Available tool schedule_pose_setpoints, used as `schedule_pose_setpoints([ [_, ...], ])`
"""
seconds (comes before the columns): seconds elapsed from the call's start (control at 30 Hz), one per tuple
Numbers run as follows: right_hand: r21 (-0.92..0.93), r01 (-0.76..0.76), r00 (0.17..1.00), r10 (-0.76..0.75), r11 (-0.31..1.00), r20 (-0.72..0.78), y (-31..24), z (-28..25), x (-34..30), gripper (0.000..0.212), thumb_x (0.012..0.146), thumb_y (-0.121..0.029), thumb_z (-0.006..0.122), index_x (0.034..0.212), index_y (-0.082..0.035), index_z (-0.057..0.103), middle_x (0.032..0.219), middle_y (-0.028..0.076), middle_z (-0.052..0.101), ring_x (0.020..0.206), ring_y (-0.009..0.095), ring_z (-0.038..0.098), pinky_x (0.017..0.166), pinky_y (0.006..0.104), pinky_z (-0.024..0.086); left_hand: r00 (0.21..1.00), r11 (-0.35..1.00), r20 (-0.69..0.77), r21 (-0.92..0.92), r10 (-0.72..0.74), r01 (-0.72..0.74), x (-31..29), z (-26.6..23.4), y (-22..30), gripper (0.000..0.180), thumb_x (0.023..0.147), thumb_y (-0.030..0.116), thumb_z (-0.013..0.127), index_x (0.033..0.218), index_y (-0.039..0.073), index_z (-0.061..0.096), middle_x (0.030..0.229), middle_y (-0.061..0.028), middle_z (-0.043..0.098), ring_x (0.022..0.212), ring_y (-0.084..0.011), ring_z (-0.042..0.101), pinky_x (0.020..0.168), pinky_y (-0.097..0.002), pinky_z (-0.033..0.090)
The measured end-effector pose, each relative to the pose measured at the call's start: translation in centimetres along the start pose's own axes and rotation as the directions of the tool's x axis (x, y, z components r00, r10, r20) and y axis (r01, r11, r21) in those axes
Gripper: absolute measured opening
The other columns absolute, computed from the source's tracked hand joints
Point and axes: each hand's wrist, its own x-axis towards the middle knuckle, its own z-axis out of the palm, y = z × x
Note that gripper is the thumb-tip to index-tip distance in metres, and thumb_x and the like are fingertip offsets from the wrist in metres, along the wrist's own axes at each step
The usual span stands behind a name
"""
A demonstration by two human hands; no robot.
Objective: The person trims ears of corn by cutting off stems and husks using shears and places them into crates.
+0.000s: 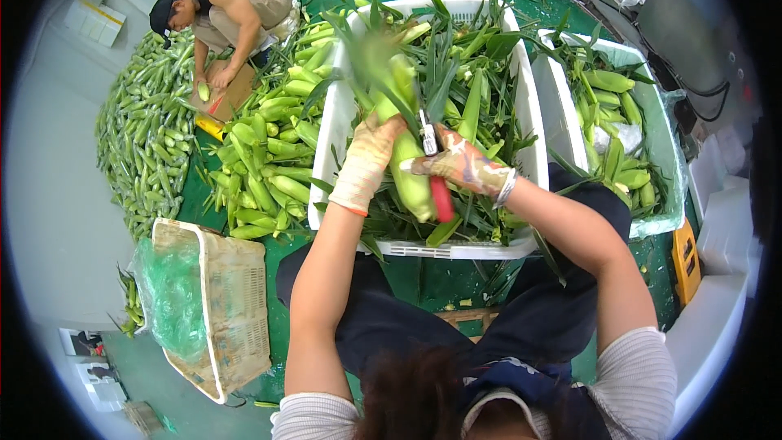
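Note:
My left hand [376,147], in a pale knit glove with an orange cuff, is closed around a green ear of corn [411,183] still in its husk. The ear slants over a large white crate [322,159] filled with corn leaves and ears. My right hand [468,165], in a patterned glove, is closed on red-handled shears [441,198], their metal part lying beside the ear. Its thumb reaches toward the corn. Motion blurs the leafy far end of the ear, so where the blades meet it is hard to see.
Loose corn [273,147] is heaped left of the crate, with a larger pile [147,130] beyond. A person [236,8] crouches there by a cardboard box [228,99]. A lined basket [236,310] stands at near left, another corn-filled crate [656,195] at right.

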Motion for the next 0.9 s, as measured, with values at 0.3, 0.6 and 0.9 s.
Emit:
schedule_pose_setpoints([
  [0.3,-0.836,-0.016,0.994,-0.080,0.549,-0.072,-2.3,-5.3,-2.9,0.061,0.065,-0.039,0.072,0.101,0.001,0.043,0.082,0.019,0.058,0.082,0.032,0.059,0.078,0.0415,0.045,0.905,0.577,0.132,-0.731,-0.405,0.365,-1.4,-3.7,-4.8,0.053,0.075,0.010,0.075,0.119,0.000,0.046,0.098,-0.0060,0.063,0.085,-0.0112,0.057,0.078,-0.0260,0.047],
  [0.6,-0.448,0.105,0.929,0.073,0.888,0.362,-4.1,-5.4,-0.1,0.056,0.062,-0.034,0.079,0.097,0.001,0.052,0.087,0.011,0.061,0.081,0.022,0.057,0.072,0.0336,0.045,0.935,0.952,0.278,-0.147,-0.221,0.269,-1.4,-3.0,-0.2,0.065,0.064,0.028,0.077,0.120,0.008,0.053,0.096,-0.0185,0.064,0.088,-0.0323,0.063,0.076,-0.0361,0.050],
  [0.9,0.200,-0.356,0.933,0.361,0.913,0.012,-3.6,-13.3,-3.5,0.026,0.079,-0.021,0.066,0.097,-0.001,0.065,0.073,0.009,0.064,0.056,0.017,0.061,0.050,0.0306,0.051,0.758,0.364,0.191,-0.787,-0.624,0.499,1.9,-6.0,-14.6,0.045,0.083,0.044,0.062,0.112,0.010,0.062,0.096,-0.0033,0.061,0.093,-0.0186,0.057,0.087,-0.0346,0.043],
])
